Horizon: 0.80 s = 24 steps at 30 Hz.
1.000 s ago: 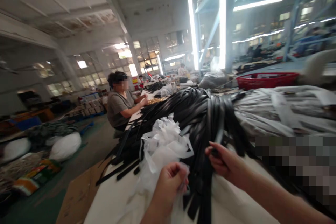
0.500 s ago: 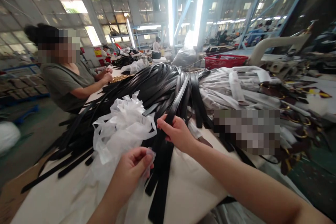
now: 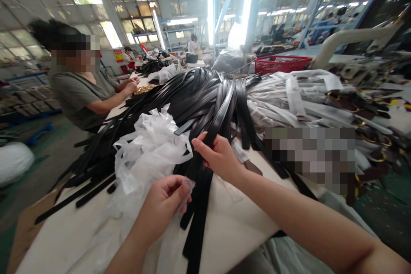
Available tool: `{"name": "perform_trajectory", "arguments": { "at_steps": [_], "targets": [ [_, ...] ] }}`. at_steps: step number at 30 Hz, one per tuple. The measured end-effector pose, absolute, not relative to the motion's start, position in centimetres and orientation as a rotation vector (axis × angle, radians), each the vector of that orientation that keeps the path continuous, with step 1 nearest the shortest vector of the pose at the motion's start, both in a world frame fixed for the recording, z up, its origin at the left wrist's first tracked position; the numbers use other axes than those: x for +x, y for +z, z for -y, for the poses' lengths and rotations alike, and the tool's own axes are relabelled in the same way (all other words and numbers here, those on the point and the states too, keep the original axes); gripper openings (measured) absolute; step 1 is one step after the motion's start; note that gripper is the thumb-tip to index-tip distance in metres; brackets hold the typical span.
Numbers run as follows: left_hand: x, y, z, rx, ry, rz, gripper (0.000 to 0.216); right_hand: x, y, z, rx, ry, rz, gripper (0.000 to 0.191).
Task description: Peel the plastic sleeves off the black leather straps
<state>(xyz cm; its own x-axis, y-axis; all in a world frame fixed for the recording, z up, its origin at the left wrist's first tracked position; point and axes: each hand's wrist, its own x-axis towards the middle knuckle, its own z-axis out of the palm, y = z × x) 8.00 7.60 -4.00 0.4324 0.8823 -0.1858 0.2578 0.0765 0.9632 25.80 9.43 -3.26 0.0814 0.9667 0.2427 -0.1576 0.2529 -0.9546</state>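
Observation:
A big heap of black straps (image 3: 195, 98) lies across a white-covered table (image 3: 234, 218). My right hand (image 3: 218, 156) is closed around one black strap (image 3: 201, 197) that hangs over the table's near edge. Lower left of it, my left hand (image 3: 163, 205) pinches a thin clear plastic bag (image 3: 184, 188). Just above that hand sits a pile of crumpled clear plastic bags (image 3: 150, 145), beside the straps.
A person in a grey shirt (image 3: 80, 94) works at the table's left side. Grey-white straps (image 3: 289, 98) are stacked right of the black heap, with brown ringed pieces (image 3: 362, 107) farther right. A red basket (image 3: 281, 63) stands behind. White sacks (image 3: 14, 160) lie on the floor at left.
The view has swung from looking up and left to looking down at the table. My right hand has closed on a strap nearer the front; my left hand keeps its pinch on the plastic.

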Motion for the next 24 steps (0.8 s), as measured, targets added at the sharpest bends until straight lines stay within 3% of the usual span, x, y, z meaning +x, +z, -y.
{"name": "perform_trajectory", "arguments": {
  "at_steps": [11, 18, 24],
  "targets": [
    [8.0, -4.3, -7.4, 1.409, 0.624, -1.047, 0.039, 25.8, -3.5, -8.8, -0.994, 0.914, 1.356, 0.027],
    [8.3, -3.6, -7.3, 1.406, 0.651, -1.058, 0.017, 25.3, -3.7, -8.6, -0.987, 1.016, 1.224, 0.032],
    [8.3, -3.5, -7.6, 1.443, 0.633, -1.067, 0.016, 25.5, -3.1, -8.1, -1.008, 0.889, 1.205, 0.03]
  ]
}}
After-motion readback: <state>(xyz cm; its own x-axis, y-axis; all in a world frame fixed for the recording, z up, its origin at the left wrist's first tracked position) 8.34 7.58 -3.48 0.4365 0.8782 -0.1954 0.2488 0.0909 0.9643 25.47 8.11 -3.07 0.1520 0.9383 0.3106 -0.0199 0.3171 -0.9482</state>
